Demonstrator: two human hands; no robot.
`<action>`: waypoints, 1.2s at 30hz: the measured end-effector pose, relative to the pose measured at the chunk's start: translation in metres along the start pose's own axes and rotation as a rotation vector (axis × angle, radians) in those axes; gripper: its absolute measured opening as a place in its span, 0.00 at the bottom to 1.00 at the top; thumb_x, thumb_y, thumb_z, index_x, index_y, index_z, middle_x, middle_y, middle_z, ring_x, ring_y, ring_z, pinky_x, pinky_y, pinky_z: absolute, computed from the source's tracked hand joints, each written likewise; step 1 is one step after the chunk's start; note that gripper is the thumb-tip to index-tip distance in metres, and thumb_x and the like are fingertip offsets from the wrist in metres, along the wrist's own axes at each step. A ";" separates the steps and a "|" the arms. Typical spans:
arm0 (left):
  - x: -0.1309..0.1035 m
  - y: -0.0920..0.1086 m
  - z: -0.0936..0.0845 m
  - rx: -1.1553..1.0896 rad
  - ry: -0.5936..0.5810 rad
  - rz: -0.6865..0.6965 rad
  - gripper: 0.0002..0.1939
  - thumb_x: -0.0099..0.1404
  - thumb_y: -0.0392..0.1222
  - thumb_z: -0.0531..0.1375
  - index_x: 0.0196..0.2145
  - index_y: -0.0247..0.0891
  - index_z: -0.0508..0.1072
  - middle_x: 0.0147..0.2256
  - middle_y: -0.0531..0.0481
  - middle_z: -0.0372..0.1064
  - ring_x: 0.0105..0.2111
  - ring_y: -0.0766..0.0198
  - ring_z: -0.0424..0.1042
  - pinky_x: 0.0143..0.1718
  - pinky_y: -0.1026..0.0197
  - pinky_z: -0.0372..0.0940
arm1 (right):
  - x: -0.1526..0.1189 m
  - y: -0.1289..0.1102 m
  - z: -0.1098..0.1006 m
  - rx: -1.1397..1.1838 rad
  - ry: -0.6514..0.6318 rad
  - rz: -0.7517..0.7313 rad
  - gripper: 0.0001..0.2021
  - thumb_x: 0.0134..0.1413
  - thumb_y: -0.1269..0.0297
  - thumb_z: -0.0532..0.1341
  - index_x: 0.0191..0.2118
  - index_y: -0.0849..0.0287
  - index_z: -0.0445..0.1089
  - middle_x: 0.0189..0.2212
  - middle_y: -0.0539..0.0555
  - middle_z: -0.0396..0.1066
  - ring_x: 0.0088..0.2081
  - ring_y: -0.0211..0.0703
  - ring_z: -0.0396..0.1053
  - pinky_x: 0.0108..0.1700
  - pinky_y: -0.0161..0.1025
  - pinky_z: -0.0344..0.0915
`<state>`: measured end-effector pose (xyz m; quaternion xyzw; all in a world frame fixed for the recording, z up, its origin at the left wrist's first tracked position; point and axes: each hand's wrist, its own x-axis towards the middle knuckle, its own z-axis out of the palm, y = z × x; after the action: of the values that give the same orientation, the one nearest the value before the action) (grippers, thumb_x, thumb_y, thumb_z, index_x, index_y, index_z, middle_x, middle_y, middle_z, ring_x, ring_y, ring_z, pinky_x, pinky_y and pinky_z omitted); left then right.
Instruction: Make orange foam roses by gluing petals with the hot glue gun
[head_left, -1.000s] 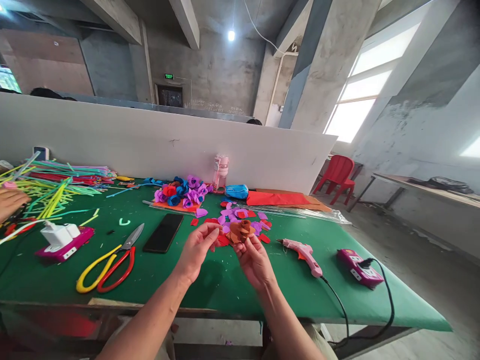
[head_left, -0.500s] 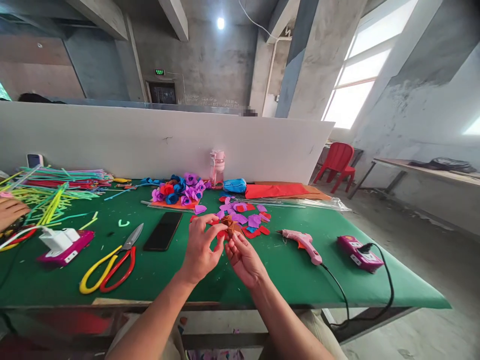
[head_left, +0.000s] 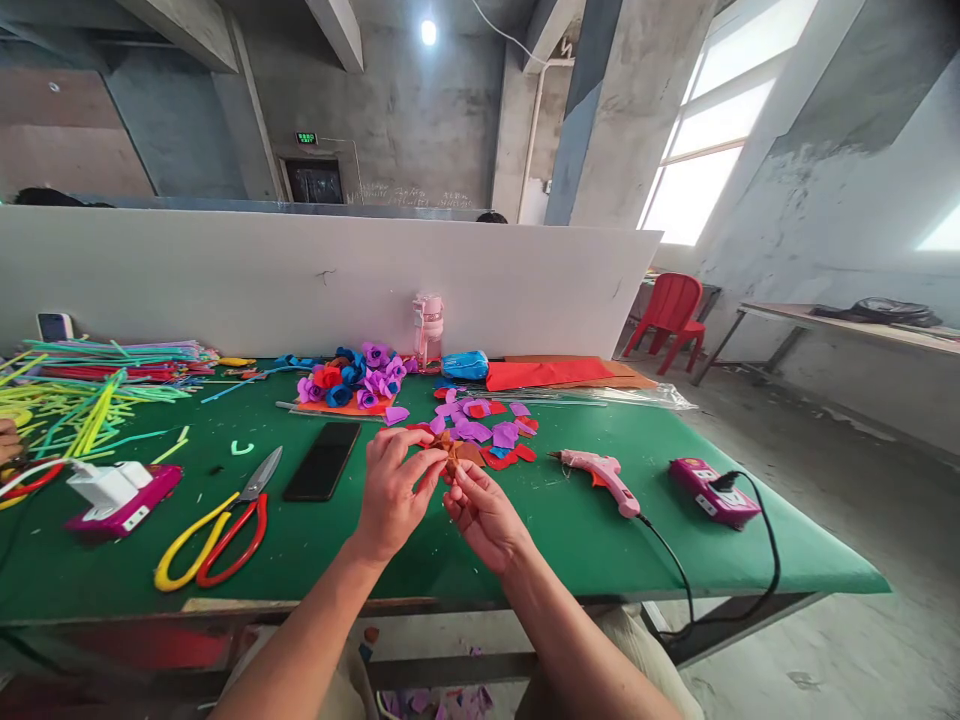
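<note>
Between my two hands is a small brown flower with folded petals, partly hidden by my fingers. My left hand pinches it from the left with thumb and forefinger. From below and right, my right hand grips its base between thumb and fingertips. Just beyond the hands lie loose purple petals and red petals on the green table. A pink glue gun rests to the right of my right hand. Left of my left hand lie a black phone and red-and-yellow-handled scissors.
Finished purple, red and blue flowers are piled at the back. Coloured pipe cleaners cover the left side, where another person's hand shows. Purple power sockets sit at the right. A pink bottle stands against the white partition.
The brown flower has been turned a little between my fingers, and its petals look more spread. The other person's hand has drawn back toward the left edge. The view has shifted slightly.
</note>
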<state>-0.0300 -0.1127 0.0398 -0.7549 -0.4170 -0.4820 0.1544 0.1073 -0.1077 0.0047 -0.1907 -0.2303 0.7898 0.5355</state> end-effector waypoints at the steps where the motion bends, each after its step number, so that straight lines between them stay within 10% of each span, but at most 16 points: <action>1: 0.000 -0.001 0.000 -0.002 0.000 -0.002 0.06 0.62 0.37 0.59 0.36 0.43 0.75 0.40 0.46 0.70 0.44 0.57 0.65 0.47 0.51 0.61 | 0.000 0.000 0.000 -0.006 -0.005 -0.002 0.12 0.42 0.67 0.71 0.33 0.61 0.70 0.26 0.46 0.71 0.21 0.25 0.66 0.31 0.25 0.70; 14: 0.001 0.001 -0.007 -0.001 0.024 0.018 0.04 0.64 0.39 0.58 0.35 0.41 0.72 0.39 0.46 0.73 0.43 0.57 0.67 0.47 0.52 0.60 | 0.002 -0.002 -0.001 -0.091 -0.037 -0.035 0.13 0.41 0.65 0.72 0.33 0.61 0.70 0.25 0.46 0.70 0.20 0.25 0.66 0.29 0.24 0.68; 19: 0.001 0.001 -0.008 -0.187 0.151 -0.238 0.07 0.65 0.43 0.55 0.36 0.40 0.71 0.38 0.45 0.70 0.42 0.58 0.68 0.46 0.55 0.62 | 0.005 -0.007 -0.007 -0.030 -0.023 -0.055 0.12 0.42 0.63 0.71 0.32 0.59 0.70 0.22 0.45 0.68 0.21 0.27 0.64 0.28 0.26 0.66; 25: -0.004 0.002 0.007 -0.611 -0.167 -0.471 0.12 0.65 0.46 0.55 0.33 0.39 0.76 0.39 0.46 0.73 0.42 0.58 0.70 0.44 0.60 0.62 | 0.005 -0.007 -0.007 -0.031 -0.122 -0.149 0.12 0.41 0.64 0.71 0.31 0.58 0.68 0.21 0.44 0.65 0.21 0.28 0.60 0.28 0.29 0.64; 36: -0.006 0.015 0.014 -0.830 -0.215 -0.556 0.09 0.59 0.46 0.62 0.29 0.38 0.78 0.40 0.44 0.72 0.43 0.56 0.69 0.45 0.57 0.63 | 0.005 -0.004 -0.006 -0.231 -0.173 -0.250 0.16 0.47 0.59 0.68 0.42 0.53 0.67 0.24 0.45 0.65 0.22 0.31 0.57 0.25 0.29 0.57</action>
<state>-0.0115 -0.1155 0.0300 -0.6586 -0.3890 -0.5493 -0.3364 0.1121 -0.1009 0.0021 -0.1523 -0.3865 0.6989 0.5822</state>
